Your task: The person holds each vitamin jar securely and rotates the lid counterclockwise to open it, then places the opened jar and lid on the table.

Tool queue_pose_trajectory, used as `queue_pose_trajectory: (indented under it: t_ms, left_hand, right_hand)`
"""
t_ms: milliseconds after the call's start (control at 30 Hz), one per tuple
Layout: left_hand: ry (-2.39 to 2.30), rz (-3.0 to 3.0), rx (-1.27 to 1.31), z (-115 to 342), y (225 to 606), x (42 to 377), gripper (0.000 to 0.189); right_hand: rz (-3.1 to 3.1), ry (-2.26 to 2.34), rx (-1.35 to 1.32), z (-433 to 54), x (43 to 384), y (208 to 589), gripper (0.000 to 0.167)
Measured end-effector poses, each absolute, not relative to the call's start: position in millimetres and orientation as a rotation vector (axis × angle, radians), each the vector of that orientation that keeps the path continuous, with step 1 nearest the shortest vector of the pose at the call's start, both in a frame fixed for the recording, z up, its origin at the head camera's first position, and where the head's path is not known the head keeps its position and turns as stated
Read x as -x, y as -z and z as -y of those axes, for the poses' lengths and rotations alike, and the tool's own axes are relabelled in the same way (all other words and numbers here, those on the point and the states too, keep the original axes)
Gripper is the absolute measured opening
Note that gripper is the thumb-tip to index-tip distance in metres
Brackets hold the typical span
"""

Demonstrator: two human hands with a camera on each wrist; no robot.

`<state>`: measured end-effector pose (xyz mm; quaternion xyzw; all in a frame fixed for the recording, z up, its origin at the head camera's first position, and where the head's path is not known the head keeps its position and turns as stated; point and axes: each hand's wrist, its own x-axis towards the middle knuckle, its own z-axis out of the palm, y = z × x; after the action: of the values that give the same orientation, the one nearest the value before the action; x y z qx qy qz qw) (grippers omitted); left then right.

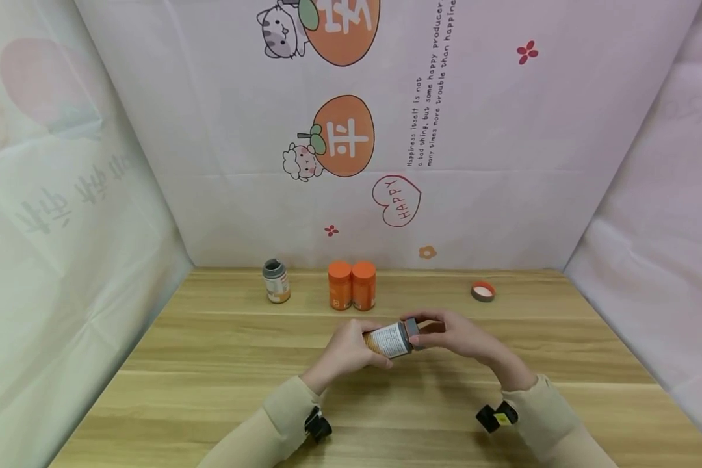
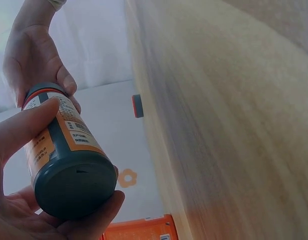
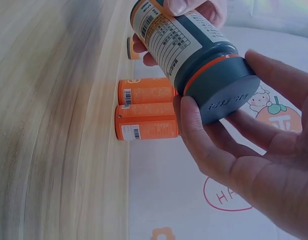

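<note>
A grey pill bottle [image 1: 388, 340] with a white and orange label is held tilted above the table, its capped end toward the right. My left hand [image 1: 353, 349] grips the body near the base, the thumb lying along the label in the left wrist view. On the other end, the fingers of my right hand [image 1: 453, 335] pinch the dark grey cap [image 3: 223, 89] around its rim. A thin orange ring shows between cap and bottle. The dark round base [image 2: 76, 185] faces the left wrist camera.
At the back left stands an uncapped grey bottle [image 1: 277, 283]. Two orange jars [image 1: 340, 286] stand side by side at the back middle. A loose cap [image 1: 483, 291], orange and grey, lies at the back right. A printed cloth [image 1: 474, 162] hangs behind the wooden table [image 1: 210, 390].
</note>
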<state>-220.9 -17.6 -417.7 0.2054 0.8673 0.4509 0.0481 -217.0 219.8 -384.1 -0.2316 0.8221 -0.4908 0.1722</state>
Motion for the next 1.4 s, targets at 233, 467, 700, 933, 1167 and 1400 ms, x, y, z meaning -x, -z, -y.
queue_pose_trajectory:
  t_ms: [233,467,700,933,1167,1400]
  left_hand:
    - [-1.402,-2.611,-0.609,18.0,418.7,221.5,0.053]
    - [-1.426,-2.586,-0.606,18.1,420.0,221.7,0.053]
    - [-1.428,-2.584,-0.601,18.3,420.7,222.5,0.054]
    - [-1.428,-2.584,-0.594,18.4,421.8,224.4,0.053]
    - [-1.424,-2.594,-0.597,18.5,422.3,224.5,0.052]
    - [-1.381,-2.657,-0.604,17.1,421.7,223.8,0.053]
  right_hand:
    - [-2.381,1.374,0.763,-223.3,218.6,385.2,0.049]
    - [-2.328,1.468,0.837,-224.0,221.0,389.2,0.05]
    - [-2.382,1.46,0.931,-224.1,221.1,392.9,0.05]
    - [-2.398,1.464,0.977,-224.3,221.5,395.8,0.049]
    - [-2.427,1.474,0.908,-222.2,222.1,394.3,0.047]
    - [-2.524,1.374,0.632,-217.5,225.8,387.2,0.04]
